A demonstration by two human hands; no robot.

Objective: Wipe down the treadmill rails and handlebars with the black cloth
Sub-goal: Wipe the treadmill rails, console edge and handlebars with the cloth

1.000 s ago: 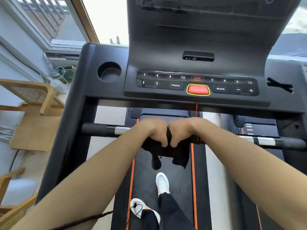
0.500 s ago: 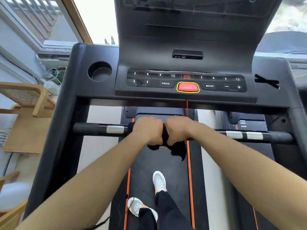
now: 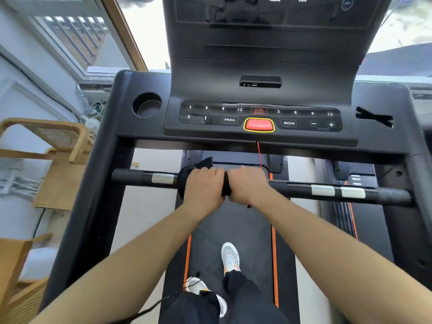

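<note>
A black horizontal handlebar point(image 3: 304, 189) with silver sensor patches crosses the treadmill below the console. The black cloth point(image 3: 187, 174) is wrapped around the bar near its middle. My left hand point(image 3: 205, 187) and my right hand point(image 3: 247, 184) sit side by side on the bar, both with fingers curled over the cloth and the bar. A corner of the cloth sticks up behind my left hand. Most of the cloth is hidden under my hands.
The console point(image 3: 259, 118) with a red stop button point(image 3: 258, 124) and a cup holder point(image 3: 146, 105) rises just beyond the bar. Black side uprights point(image 3: 93, 183) frame the belt point(image 3: 233, 230), where my feet stand. Wooden chairs point(image 3: 46, 136) stand at the left.
The cloth's hanging part has been drawn up and rolled over the bar, so it no longer dangles below. Both hands have rotated forward over the bar and stayed together.
</note>
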